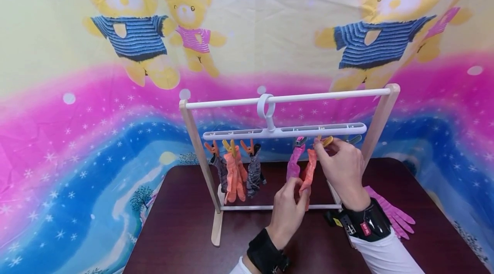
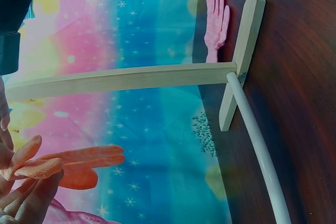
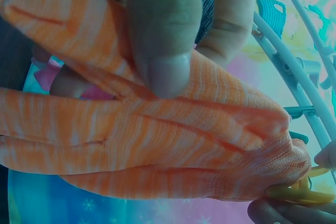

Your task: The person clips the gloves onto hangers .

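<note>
An orange glove [image 1: 310,167] hangs at the right half of a white hanger [image 1: 285,130]. My left hand [image 1: 288,207] pinches this glove by its lower part, thumb in front of the knit fabric [image 3: 157,129] in the right wrist view. Up at the cuff, my right hand [image 1: 341,171] pinches a yellow clothespin [image 3: 299,193], which sits at the glove's gathered end. Just left of it a pink glove [image 1: 295,163] hangs from a dark clothespin [image 1: 300,141]. Whether the yellow jaws bite the cuff is hard to see.
Orange gloves [image 1: 234,175] and dark grey gloves [image 1: 253,175] hang on the hanger's left half. The hanger hooks over a white rod [image 1: 328,95] between wooden posts [image 1: 380,121]. Another pink glove [image 1: 390,212] lies on the dark table [image 1: 173,222], behind my right wrist.
</note>
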The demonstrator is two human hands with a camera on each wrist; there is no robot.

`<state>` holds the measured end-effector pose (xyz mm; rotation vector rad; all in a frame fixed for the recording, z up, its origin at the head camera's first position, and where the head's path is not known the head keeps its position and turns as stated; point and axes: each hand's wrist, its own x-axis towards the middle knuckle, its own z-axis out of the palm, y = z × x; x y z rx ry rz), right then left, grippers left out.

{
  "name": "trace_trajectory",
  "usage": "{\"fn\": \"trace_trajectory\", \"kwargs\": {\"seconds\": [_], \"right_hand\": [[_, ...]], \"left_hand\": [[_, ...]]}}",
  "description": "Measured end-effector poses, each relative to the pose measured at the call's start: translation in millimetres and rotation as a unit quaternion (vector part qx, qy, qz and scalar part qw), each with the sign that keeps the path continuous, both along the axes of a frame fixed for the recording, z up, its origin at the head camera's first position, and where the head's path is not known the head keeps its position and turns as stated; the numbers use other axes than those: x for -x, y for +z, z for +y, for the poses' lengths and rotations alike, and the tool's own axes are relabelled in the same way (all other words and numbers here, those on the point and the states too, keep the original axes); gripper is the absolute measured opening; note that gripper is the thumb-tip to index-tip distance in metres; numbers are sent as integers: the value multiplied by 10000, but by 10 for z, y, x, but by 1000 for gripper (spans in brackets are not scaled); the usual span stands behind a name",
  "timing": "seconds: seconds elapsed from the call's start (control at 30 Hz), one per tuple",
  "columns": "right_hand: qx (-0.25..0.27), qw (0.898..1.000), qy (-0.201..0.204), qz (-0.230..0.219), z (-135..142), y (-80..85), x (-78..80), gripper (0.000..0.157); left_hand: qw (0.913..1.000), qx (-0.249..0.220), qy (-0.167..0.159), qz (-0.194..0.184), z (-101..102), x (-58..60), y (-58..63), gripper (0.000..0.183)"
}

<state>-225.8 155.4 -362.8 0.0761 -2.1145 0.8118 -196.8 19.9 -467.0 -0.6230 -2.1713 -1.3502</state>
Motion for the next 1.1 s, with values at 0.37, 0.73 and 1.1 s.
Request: {"fn": "trace_trajectory", "kwargs": {"seconds": [0.37,0.73,1.1], "right_hand": [[5,10000,-11,11,14,-25,-6,39],[-174,9997,-48,-133,28,-148,-38,42],[-325,9994,133,-47,55,-233,-90,38]], "left_hand": [[9999,20,105,-39,-23,-15,-70,12],[9992,292,221,-175,-58,-42,-137,12],[9993,169,134,-312,-87,-54,-217,16]]}}
